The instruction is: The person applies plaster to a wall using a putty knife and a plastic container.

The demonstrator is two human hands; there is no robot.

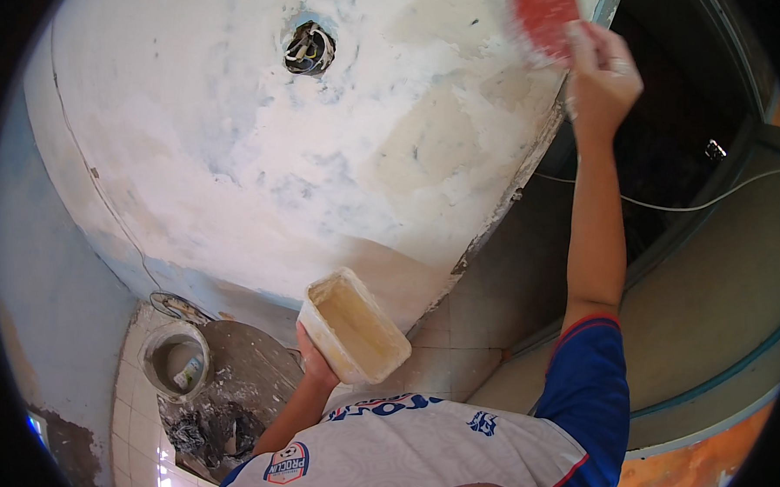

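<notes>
My left hand (316, 358) grips the near-left side of a whitish rectangular plastic tub (395, 352), held tilted in front of my chest. Beige residue coats its inner walls and bottom. With my right arm stretched up, my right hand (604, 73) pinches a red flat putty spreader (547, 19), blurred by motion. The spreader lies at or close to the wall (299, 152) near its right edge; whether it touches cannot be made out. White smears show on my right fingers. The wall is patchy white and beige, with bluish marks.
An opening with wires, an electrical box (309, 49), sits high in the wall. Below left, a round bucket (176, 361) stands on a stained board (252, 367) beside crumpled black plastic (211, 432). A dark doorway (679, 83) crossed by a white cable (680, 208) lies right.
</notes>
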